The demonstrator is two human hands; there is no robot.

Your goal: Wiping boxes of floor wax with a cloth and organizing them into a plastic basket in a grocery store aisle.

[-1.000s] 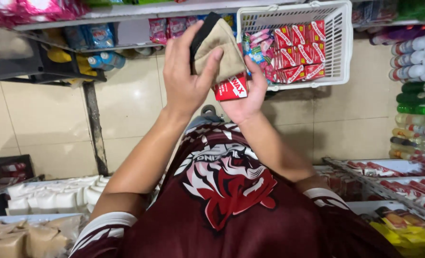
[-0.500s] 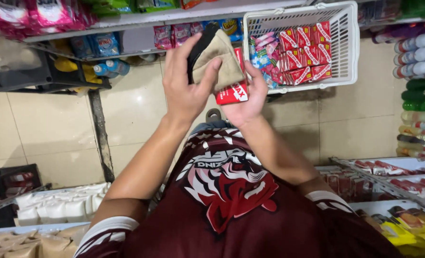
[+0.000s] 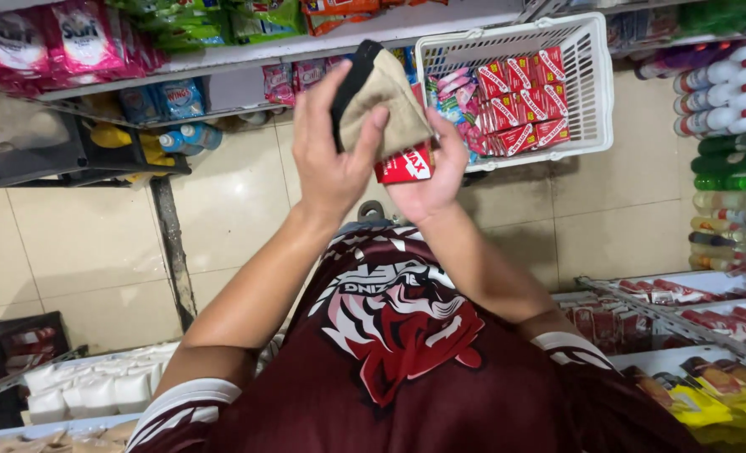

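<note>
Barely shifted since before, the left hand [image 3: 331,159] clamps the tan cloth [image 3: 385,105] over the right hand's [image 3: 427,180] gripped red box [image 3: 405,165].

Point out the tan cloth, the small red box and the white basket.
tan cloth [image 3: 387,105], head view, middle of the fabric.
small red box [image 3: 405,165], head view, its front face below the cloth.
white basket [image 3: 597,84], head view, its right side wall.

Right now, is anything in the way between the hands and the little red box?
Nothing visible. The right hand already holds the small red box, and the left hand presses a tan cloth onto its top, hiding part of it.
</note>
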